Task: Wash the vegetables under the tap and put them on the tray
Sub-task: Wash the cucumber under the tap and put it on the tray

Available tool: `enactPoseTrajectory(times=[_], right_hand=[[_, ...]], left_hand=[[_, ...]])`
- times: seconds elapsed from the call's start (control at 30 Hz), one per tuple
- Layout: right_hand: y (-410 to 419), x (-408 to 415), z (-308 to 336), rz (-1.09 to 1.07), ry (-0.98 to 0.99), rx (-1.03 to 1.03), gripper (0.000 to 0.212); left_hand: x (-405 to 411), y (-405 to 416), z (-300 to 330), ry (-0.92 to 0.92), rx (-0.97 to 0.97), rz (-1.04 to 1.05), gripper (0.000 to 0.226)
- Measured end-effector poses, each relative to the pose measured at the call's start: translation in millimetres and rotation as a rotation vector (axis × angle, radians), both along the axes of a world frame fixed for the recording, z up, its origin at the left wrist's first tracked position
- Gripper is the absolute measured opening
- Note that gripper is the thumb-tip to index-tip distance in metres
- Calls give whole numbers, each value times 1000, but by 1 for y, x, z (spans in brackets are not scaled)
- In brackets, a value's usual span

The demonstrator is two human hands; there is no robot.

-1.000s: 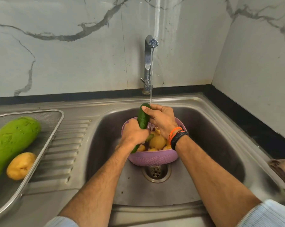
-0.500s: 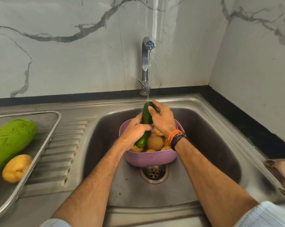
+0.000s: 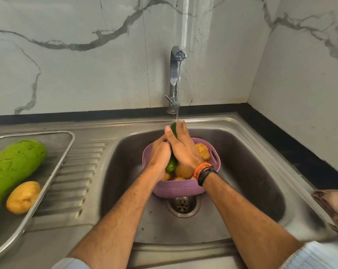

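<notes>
A dark green cucumber (image 3: 171, 165) stands nearly upright under the thin stream from the tap (image 3: 175, 74). My left hand (image 3: 159, 156) grips its lower half and my right hand (image 3: 181, 146) wraps its upper half, so only its two ends show. Beneath my hands sits a purple basket (image 3: 179, 188) in the sink, holding several potatoes (image 3: 203, 151). On the left, the wire mesh tray (image 3: 67, 144) carries a large light green gourd (image 3: 12, 169) and one potato (image 3: 23, 197).
The steel sink basin (image 3: 247, 183) has its drain (image 3: 182, 205) just in front of the basket. A ribbed drainboard (image 3: 75, 177) lies between tray and basin. A brown cloth (image 3: 333, 208) rests on the sink's right rim. Marble walls close the back and right.
My right hand has slid down from the cucumber's tip and now covers most of its upper half. My left hand has moved up to meet it, and the cucumber stands more upright.
</notes>
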State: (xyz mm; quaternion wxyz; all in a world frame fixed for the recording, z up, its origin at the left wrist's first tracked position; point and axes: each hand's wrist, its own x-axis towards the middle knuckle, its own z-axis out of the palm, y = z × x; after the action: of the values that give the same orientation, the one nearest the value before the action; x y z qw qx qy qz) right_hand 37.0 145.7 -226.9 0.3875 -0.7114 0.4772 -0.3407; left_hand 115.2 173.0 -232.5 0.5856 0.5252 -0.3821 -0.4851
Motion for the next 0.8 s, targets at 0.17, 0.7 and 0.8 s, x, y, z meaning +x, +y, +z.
enactPoseTrajectory(times=[0.17, 0.7, 0.8], right_hand=[[0, 5, 3, 3, 32, -12, 73], [3, 2, -3, 5, 33, -16, 75], [3, 7, 1, 31, 25, -8, 74]], left_hand=[[7, -1, -4, 58, 36, 51, 29], [4, 3, 3, -80, 45, 29, 36], [7, 5, 0, -113, 56, 78, 35]])
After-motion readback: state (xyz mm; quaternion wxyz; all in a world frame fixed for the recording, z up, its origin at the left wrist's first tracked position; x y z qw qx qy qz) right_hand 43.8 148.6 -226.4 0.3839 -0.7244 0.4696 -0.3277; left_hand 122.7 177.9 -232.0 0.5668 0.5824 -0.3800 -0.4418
